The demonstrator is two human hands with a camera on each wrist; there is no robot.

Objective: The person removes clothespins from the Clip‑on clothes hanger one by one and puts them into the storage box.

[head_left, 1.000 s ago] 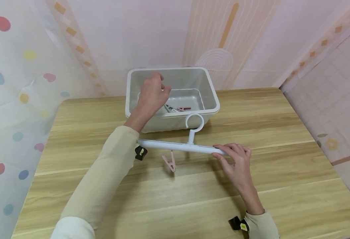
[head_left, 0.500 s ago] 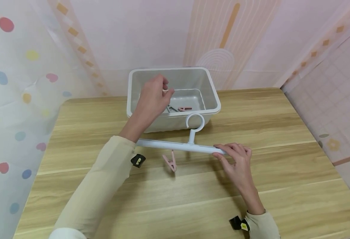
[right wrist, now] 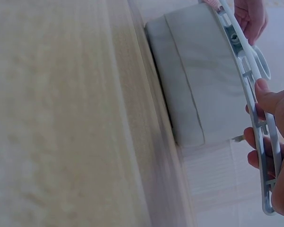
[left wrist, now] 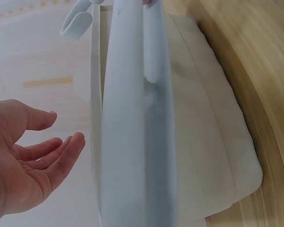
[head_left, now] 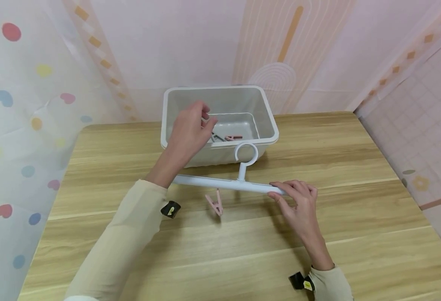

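Note:
My right hand point(head_left: 299, 205) grips one end of a pale blue clothes hanger point(head_left: 220, 184), held level above the table with its round hook up. In the right wrist view, thumb and fingers wrap the hanger's bar point(right wrist: 253, 90). Just under the bar, in the head view, is a pink clothespin point(head_left: 215, 205); its contact with the hanger is unclear. My left hand point(head_left: 190, 129) is over the grey bin, beyond the hanger, its forearm crossing the hanger's left end. In the left wrist view that hand point(left wrist: 33, 161) has loosely bent fingers with nothing between them.
The grey plastic bin point(head_left: 269, 121) stands at the table's back, against a patterned wall covering. Inside lie a pink clothespin point(head_left: 234, 137) and a grey clothespin point(head_left: 216, 137), partly hidden by my left hand. Wood-grained table point(head_left: 356, 234) surrounds them.
My left hand has drawn back slightly towards me, still over the bin, and its sleeve has moved down and left. The right hand and hanger have stayed nearly in place.

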